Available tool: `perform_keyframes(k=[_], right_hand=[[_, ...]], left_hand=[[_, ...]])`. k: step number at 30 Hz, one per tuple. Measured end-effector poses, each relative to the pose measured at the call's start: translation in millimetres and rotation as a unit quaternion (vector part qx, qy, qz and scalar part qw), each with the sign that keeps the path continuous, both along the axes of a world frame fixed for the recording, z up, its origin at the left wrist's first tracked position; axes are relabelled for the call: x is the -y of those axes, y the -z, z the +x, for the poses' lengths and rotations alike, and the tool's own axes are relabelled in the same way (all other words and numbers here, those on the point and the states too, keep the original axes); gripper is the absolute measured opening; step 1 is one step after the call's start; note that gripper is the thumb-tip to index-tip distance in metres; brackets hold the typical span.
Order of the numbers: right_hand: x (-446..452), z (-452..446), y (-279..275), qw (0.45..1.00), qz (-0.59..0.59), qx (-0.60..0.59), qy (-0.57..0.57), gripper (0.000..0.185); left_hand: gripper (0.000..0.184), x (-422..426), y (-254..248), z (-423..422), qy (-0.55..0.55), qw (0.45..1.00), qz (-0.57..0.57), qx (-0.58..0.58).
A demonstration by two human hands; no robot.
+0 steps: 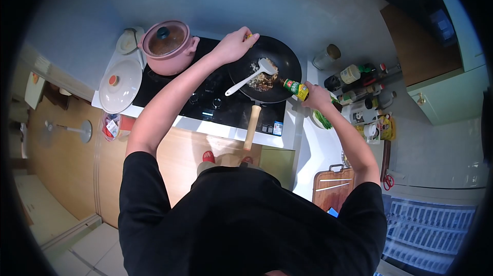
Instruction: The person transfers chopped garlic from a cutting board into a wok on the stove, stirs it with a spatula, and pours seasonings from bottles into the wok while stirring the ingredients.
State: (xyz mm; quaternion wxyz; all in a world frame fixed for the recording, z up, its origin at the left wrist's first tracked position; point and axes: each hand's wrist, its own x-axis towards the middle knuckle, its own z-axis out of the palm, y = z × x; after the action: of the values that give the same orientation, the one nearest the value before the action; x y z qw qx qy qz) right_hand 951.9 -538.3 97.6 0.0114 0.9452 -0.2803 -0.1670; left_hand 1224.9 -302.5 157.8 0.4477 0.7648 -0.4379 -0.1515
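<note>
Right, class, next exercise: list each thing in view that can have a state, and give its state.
Pink pot: covered by its lid.
Dark pan: uncovered, food inside.
Food: in small pieces.
White spatula: resting in the pan, handle over the rim.
Bottle: in the right hand, tipped towards the food; pouring or not, can't tell.
Hob: panel lit.
White sticks: lying apart on the wooden board.

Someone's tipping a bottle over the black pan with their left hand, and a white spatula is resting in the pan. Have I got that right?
Not quite: the head view shows the right hand tipping the bottle over the black pan. The white spatula does rest in it.
</note>
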Motion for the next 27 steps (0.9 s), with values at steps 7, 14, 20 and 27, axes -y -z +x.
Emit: perform_keyframes(k=[7,14,20,27], right_hand=[[2,-1,3,0.999,0.019,0.028,0.014,0.081],[-4,1,5,0.999,0.013,0.028,0.011,0.078],[-9,4,0,0.997,0.063,0.01,0.047,0.08],[-11,2,17,0.998,0.039,0.052,0.021,0.077]], left_hand=[[0.05,-3,2,-2,-0.005,1.0,0.001,-0.008],[0.05,-8,4,-3,-0.003,1.0,0.0,-0.013],[0.049,-11,9,-2,-0.007,1.0,-0.001,-0.021],[0.045,-10,9,-3,-0.013,1.0,-0.027,-0.002]])
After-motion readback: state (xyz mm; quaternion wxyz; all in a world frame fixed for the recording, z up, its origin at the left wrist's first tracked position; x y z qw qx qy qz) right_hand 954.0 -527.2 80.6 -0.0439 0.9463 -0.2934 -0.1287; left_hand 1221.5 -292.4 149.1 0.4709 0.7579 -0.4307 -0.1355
